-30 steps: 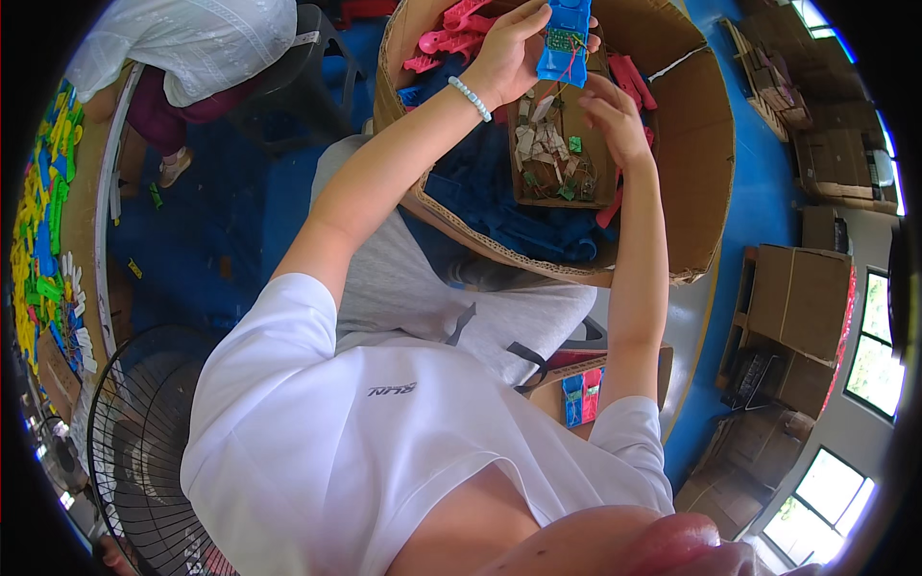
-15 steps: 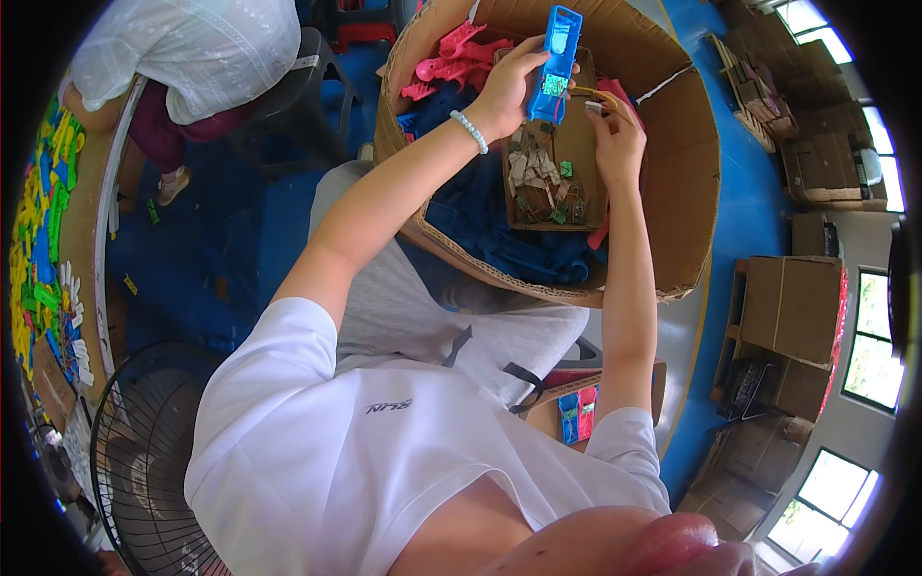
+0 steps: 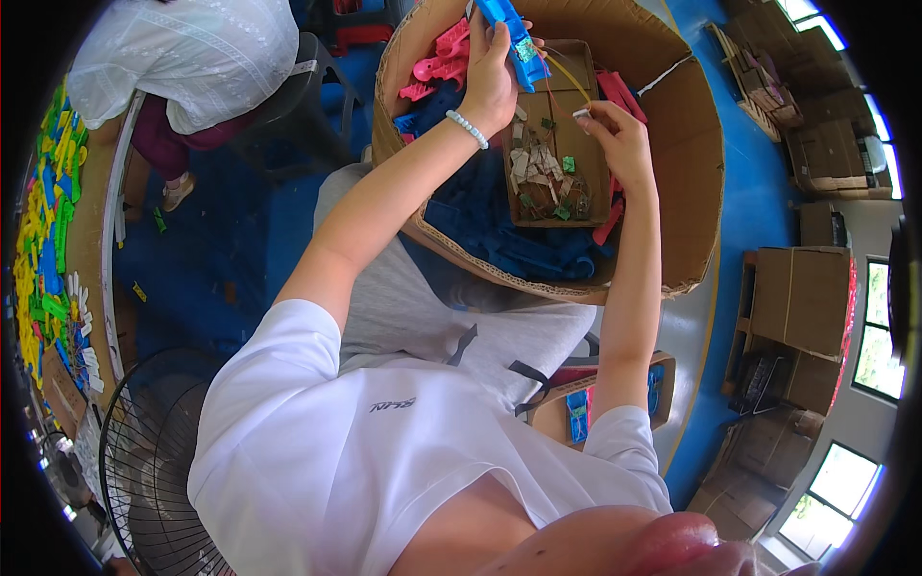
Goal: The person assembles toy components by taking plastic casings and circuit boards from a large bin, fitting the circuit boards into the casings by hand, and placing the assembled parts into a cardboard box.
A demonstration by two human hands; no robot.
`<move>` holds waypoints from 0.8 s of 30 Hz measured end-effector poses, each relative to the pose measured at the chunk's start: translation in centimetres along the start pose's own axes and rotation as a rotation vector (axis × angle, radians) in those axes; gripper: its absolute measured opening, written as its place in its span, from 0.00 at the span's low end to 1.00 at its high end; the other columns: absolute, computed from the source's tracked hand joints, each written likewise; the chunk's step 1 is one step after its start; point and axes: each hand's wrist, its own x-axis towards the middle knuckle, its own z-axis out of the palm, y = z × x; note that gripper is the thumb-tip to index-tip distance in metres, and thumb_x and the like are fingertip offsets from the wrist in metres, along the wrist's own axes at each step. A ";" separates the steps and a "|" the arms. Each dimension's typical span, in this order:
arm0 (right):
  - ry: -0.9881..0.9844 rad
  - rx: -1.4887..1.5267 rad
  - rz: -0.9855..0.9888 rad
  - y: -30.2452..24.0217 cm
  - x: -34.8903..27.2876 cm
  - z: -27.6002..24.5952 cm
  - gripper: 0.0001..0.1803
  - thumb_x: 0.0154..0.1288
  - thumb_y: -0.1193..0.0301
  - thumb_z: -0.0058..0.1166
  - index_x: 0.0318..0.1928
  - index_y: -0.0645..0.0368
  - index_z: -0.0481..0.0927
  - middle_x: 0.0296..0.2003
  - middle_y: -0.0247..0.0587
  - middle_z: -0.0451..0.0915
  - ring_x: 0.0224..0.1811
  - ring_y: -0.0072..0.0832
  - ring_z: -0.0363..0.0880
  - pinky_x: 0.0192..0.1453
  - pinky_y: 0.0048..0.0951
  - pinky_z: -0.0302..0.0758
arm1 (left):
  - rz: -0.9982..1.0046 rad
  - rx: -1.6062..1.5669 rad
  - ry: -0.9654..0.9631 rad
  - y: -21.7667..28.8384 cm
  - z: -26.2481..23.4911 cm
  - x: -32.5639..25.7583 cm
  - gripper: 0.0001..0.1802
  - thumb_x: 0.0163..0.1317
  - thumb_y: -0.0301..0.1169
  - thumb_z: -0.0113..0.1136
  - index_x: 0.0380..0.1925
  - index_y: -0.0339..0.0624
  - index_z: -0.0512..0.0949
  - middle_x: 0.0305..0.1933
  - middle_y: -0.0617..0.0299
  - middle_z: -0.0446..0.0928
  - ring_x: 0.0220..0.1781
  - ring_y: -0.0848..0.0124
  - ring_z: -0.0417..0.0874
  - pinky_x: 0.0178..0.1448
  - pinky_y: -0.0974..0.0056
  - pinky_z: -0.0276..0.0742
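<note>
My left hand is wrapped round a blue plastic housing, tilted at the top edge of the head view. A small green circuit board shows inside it. My right hand, to the right and nearer to me, pinches a small white piece between thumb and fingers. A yellow wire spans from the housing to that piece. Under both hands lies a shallow cardboard tray with white scraps, thin wires and several little green boards.
A large open carton surrounds the tray, with blue parts and pink parts. Beside my lap stands a small box with blue pieces. At left are a fan, a seated person and a table with coloured parts.
My left hand has shifted up and left with the housing, which is now tilted. The right hand moved slightly down and left, and the gap spanned by the yellow wire is longer.
</note>
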 end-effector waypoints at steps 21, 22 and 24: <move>0.558 -0.309 -0.527 -1.2 1.1 0.4 0.12 0.55 0.76 0.65 0.40 0.62 0.82 0.46 0.39 0.78 0.42 0.34 0.81 0.44 0.30 0.78 | -0.265 0.355 -0.213 -0.3 0.3 -1.5 0.21 0.74 0.42 0.43 0.61 0.47 0.64 0.43 0.57 0.77 0.39 0.70 0.81 0.40 0.63 0.82; 0.566 -0.237 -0.523 -1.2 1.2 0.5 0.11 0.54 0.76 0.66 0.40 0.62 0.82 0.45 0.40 0.78 0.42 0.32 0.81 0.44 0.29 0.78 | -0.312 0.370 -0.226 -0.4 0.4 -1.5 0.21 0.74 0.42 0.43 0.61 0.47 0.64 0.42 0.58 0.77 0.37 0.71 0.81 0.38 0.64 0.82; 0.552 -0.140 -0.471 -1.1 0.8 0.5 0.10 0.56 0.76 0.65 0.40 0.63 0.82 0.43 0.40 0.79 0.42 0.30 0.81 0.43 0.28 0.78 | -0.352 0.393 -0.218 -0.6 0.6 -1.9 0.21 0.74 0.43 0.43 0.61 0.47 0.65 0.40 0.59 0.77 0.35 0.72 0.81 0.36 0.65 0.81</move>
